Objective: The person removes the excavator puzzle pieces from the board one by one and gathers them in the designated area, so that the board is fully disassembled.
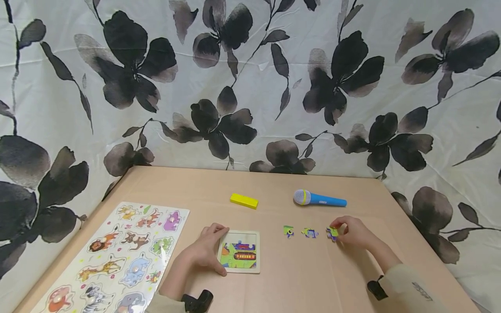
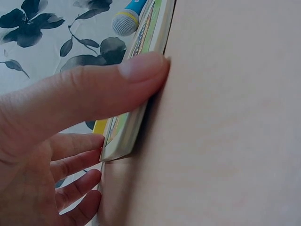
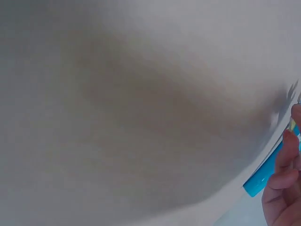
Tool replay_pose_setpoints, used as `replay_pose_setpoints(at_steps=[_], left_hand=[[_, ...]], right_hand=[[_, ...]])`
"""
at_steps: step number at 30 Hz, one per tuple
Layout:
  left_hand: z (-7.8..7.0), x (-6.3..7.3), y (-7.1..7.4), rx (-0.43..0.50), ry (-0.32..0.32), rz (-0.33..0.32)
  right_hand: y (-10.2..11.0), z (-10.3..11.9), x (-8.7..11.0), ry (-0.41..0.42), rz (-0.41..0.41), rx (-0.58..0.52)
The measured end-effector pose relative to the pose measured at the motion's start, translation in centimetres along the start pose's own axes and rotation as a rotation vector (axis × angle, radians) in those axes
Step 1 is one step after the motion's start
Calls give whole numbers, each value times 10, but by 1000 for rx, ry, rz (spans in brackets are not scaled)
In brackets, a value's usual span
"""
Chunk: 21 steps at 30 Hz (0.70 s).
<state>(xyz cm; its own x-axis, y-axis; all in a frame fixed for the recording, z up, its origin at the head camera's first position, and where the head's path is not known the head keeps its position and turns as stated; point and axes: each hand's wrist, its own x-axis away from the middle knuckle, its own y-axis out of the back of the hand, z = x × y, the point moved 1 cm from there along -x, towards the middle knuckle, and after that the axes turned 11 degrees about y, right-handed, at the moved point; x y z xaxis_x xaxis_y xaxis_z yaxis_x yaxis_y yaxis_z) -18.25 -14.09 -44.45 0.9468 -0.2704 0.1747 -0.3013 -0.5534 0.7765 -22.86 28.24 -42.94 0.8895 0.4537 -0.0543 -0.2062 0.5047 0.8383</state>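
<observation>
My left hand (image 1: 205,250) grips a small white-framed jigsaw puzzle board (image 1: 258,252) by its left side, the thumb at the near corner and the forefinger at the far one. In the left wrist view the thumb (image 2: 141,68) lies against the board's edge (image 2: 123,146). Part of a colourful picture fills the frame, and its upper left shows bare backing. Over to the right, my right hand (image 1: 354,232) pinches a green and purple puzzle piece (image 1: 331,234) between thumb and forefinger. Two loose puzzle pieces, one green (image 1: 288,231) and one purple (image 1: 310,233), lie in a row beside it.
A sheet of animal stickers (image 1: 129,243) covers the table's left part. Farther back lie a yellow block (image 1: 244,201) and a blue toy microphone (image 1: 325,199). Behind the table's far edge hangs a white cloth (image 1: 274,130) with dark flowers.
</observation>
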Motion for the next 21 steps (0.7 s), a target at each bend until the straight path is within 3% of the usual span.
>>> replay_pose_setpoints(at_steps=[21], left_hand=[[1, 0, 1, -4, -12, 5]], right_hand=[[-1, -3, -3, -1, 26, 1]])
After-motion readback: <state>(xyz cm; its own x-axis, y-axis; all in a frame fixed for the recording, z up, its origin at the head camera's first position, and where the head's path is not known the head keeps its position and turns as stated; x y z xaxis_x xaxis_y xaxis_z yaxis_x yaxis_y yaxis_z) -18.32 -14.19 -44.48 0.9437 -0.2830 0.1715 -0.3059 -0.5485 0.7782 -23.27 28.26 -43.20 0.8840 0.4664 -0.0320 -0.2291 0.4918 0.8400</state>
